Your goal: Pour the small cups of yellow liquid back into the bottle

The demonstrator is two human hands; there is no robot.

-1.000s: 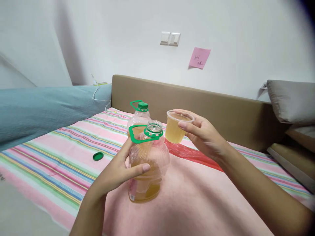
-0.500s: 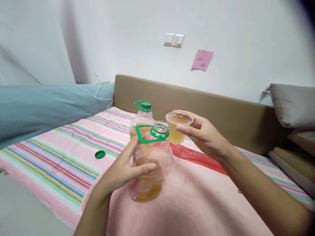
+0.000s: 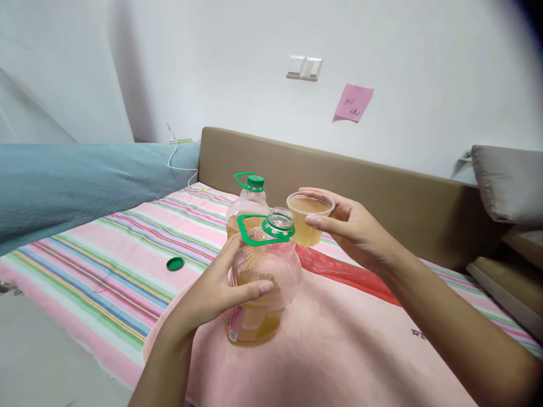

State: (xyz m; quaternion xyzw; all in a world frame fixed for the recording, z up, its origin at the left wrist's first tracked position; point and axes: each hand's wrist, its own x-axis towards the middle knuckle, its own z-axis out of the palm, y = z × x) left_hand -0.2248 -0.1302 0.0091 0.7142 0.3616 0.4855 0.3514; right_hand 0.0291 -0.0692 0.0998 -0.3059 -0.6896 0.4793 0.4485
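Observation:
My left hand (image 3: 224,291) is wrapped round a clear plastic bottle (image 3: 284,277) with a green carry handle and an uncapped mouth. Yellowish liquid fills its lower part. My right hand (image 3: 354,226) grips a clear plastic cup (image 3: 307,229), nearly full of the same-coloured liquid, held upright just right of the bottle's mouth. A second bottle (image 3: 244,215), capped in green, stands behind the first and is partly hidden by it. On the striped cloth at the left lies a loose green cap (image 3: 175,264).
A pink cloth (image 3: 339,350) lies under the open bottle, and red plastic (image 3: 343,271) lies behind it. The striped cloth (image 3: 127,249) runs back to a brown headboard (image 3: 322,175). Grey cushions (image 3: 509,181) are at the right, with a blue covered bolster (image 3: 85,181) at the left.
The whole view has shifted slightly, moving everything a little to the right in the picture. Both hands keep their holds on the bottle and the cup.

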